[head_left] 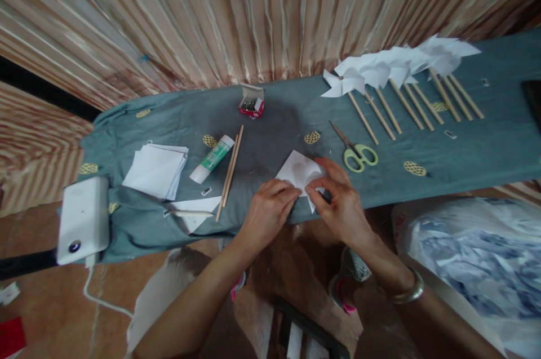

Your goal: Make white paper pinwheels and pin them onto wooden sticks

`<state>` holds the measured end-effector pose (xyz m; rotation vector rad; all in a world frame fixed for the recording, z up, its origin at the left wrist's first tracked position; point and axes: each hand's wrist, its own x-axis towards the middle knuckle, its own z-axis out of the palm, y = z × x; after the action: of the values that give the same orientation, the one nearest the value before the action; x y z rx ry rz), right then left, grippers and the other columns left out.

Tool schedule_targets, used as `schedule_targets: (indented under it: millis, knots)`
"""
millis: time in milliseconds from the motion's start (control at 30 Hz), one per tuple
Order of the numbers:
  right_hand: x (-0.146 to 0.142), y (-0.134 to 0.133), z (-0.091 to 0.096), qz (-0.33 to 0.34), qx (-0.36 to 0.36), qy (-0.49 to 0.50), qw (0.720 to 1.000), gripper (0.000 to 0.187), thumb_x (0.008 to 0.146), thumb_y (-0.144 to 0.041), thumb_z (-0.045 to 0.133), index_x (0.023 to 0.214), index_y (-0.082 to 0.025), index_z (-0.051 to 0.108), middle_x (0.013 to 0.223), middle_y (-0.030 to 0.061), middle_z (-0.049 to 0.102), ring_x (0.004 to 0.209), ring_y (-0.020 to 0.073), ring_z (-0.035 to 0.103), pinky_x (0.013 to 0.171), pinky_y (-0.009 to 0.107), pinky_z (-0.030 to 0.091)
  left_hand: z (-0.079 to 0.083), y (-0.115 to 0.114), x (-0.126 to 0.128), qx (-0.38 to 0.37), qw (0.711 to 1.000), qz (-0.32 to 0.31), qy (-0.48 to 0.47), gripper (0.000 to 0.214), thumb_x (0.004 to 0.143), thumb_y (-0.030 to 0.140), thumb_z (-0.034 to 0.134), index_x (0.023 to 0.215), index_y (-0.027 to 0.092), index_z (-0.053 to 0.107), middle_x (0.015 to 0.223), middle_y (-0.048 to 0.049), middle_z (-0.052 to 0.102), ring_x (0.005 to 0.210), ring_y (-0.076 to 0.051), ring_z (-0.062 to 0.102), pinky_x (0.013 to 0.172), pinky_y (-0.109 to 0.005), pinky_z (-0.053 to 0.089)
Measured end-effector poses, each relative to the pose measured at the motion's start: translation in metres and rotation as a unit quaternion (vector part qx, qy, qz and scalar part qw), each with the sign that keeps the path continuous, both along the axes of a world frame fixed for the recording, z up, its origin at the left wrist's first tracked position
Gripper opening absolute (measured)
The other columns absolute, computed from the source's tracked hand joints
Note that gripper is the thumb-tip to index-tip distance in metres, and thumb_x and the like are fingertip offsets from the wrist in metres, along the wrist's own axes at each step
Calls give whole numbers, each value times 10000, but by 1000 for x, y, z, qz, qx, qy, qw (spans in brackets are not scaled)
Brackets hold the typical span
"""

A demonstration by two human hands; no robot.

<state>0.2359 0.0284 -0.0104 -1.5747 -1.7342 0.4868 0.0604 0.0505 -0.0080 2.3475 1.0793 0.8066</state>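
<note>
A white paper piece (296, 167), partly folded, lies at the table's near edge between both hands. My left hand (273, 204) is closed on its lower left side, thumb and fingers pressed together. My right hand (338, 195) pinches the right side of the same paper, the index finger curled over it. The fingers hide part of the folds. Just right of my right hand rest scissors (355, 157) with green handles. To the left lie thin wooden sticks (231, 173) and a green and white glue stick (212, 159).
Several finished paper pinwheels (393, 71) on sticks lie in a row at the back right. A small red box (252, 105) of metal bits stands open behind. Stacked paper squares (156, 170) and a white device (83, 221) are at left. A plastic bag (477, 257) sits at lower right.
</note>
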Motion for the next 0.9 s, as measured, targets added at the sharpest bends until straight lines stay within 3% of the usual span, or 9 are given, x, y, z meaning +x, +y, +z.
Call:
schedule_targets:
  millis: [367, 533, 900]
  knots:
    - [1, 0, -2, 5, 19, -17, 1000, 113, 863, -238, 570, 786, -228, 652, 1344, 109, 565, 1311, 308, 458, 1074, 548, 379, 0, -1, 0, -2, 1000, 6, 3, 195, 922, 212, 513, 984, 179, 695, 907, -63, 690, 881, -185, 639, 796, -331, 530]
    - [0, 0, 1, 10, 28, -37, 999, 123, 876, -254, 568, 806, -203, 655, 1335, 151, 563, 1298, 324, 468, 1064, 543, 398, 1, -1, 1, -1, 1000, 8, 6, 198, 921, 208, 515, 986, 160, 696, 902, -69, 695, 871, -186, 641, 787, -330, 534]
    - [0, -2, 0, 68, 86, -114, 987, 246, 901, -136, 462, 1052, -159, 654, 1422, 133, 472, 1371, 316, 367, 1082, 535, 380, 0, -1, 1, -7, 1000, 14, 12, 191, 918, 200, 521, 992, 184, 697, 910, -59, 691, 884, -179, 643, 798, -326, 535]
